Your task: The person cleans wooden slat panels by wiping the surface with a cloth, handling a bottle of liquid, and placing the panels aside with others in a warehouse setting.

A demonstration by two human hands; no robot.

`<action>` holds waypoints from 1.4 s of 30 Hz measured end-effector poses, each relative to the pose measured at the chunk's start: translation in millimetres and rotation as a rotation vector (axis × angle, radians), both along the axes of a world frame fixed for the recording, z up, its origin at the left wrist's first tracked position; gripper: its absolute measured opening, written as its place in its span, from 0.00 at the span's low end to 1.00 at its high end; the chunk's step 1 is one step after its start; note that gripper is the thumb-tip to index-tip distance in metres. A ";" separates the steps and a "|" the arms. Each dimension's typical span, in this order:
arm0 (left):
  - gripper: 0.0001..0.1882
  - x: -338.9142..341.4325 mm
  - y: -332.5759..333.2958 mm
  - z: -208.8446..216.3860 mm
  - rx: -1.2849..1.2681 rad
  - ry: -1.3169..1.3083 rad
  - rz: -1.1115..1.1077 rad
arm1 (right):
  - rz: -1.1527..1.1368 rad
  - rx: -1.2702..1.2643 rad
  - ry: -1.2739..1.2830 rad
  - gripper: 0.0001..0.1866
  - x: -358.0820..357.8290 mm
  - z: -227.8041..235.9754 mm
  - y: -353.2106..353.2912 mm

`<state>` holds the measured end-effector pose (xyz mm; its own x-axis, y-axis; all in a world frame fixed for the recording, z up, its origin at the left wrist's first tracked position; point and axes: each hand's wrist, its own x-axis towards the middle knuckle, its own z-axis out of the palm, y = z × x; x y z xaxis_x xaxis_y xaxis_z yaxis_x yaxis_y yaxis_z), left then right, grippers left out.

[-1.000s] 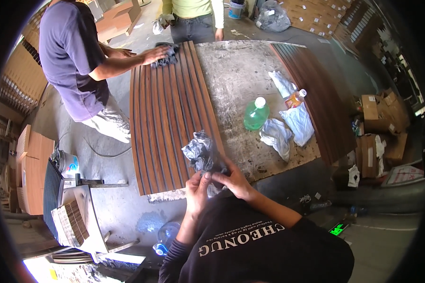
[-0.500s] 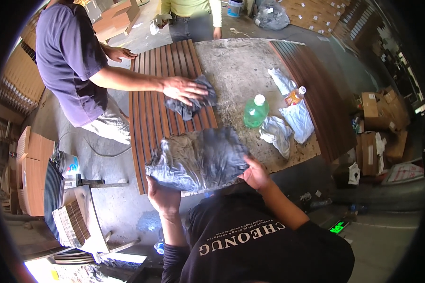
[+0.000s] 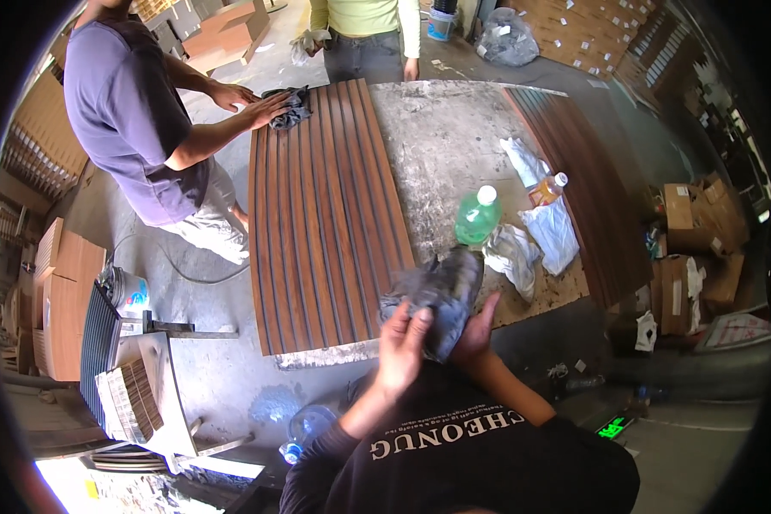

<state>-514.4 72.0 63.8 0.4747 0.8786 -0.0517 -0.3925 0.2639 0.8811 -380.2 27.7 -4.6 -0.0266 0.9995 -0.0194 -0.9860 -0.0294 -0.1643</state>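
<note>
A dark grey cloth (image 3: pixel 441 300) is bunched up between my hands, above the near right corner of a brown ribbed panel (image 3: pixel 325 223). My left hand (image 3: pixel 401 347) grips the cloth from the left, its thumb over the folds. On the other side my right hand (image 3: pixel 475 330) holds the cloth against its palm, fingers partly hidden behind it. Across the table, a co-worker's hand (image 3: pixel 270 111) presses another dark cloth (image 3: pixel 291 107) on the panel's far left corner.
On the worn table (image 3: pixel 428 146) stand a green bottle (image 3: pixel 477 218) and a small amber bottle (image 3: pixel 546 190), beside white cloths (image 3: pixel 512 257) and a white packet (image 3: pixel 550 236). A second ribbed panel (image 3: pixel 574 180) lies along the right. Cardboard boxes (image 3: pixel 694 214) are farther right. Another person (image 3: pixel 364 38) stands beyond the table.
The cloth I held spread out between both hands is now crumpled together, and my hands have come closer. The co-worker's cloth has moved from the panel's middle to its far left corner.
</note>
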 end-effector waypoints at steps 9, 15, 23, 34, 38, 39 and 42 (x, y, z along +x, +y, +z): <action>0.34 -66.8 10.7 -62.5 0.429 0.824 0.319 | 0.068 -0.343 -0.766 0.23 19.5 -16.7 -13.1; 0.40 -44.1 25.2 -52.8 -0.121 0.224 0.165 | 0.432 0.074 -1.154 0.34 -39.0 34.4 35.7; 0.38 -139.8 57.0 -44.7 -0.202 0.098 0.424 | -0.309 -0.168 -1.868 0.27 35.6 -42.2 126.8; 0.43 -47.6 64.2 -135.3 0.694 1.685 -0.111 | -0.296 -0.365 -2.446 0.32 14.7 -102.4 155.4; 0.37 3.6 180.6 -131.0 0.880 1.660 -0.076 | -0.311 -0.335 -2.428 0.31 18.4 -97.1 155.8; 0.35 11.8 217.3 -124.0 0.871 1.656 0.005 | -0.303 -0.307 -2.416 0.31 8.9 -93.0 159.3; 0.31 26.3 236.6 -144.6 0.915 1.643 0.095 | -0.232 -0.348 -2.351 0.29 12.6 -96.3 161.0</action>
<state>-488.1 308.5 -80.8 0.4009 0.9113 0.0940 0.8928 -0.4116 0.1828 -367.6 188.7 -100.8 0.3454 0.9365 0.0613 0.7803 -0.2503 -0.5732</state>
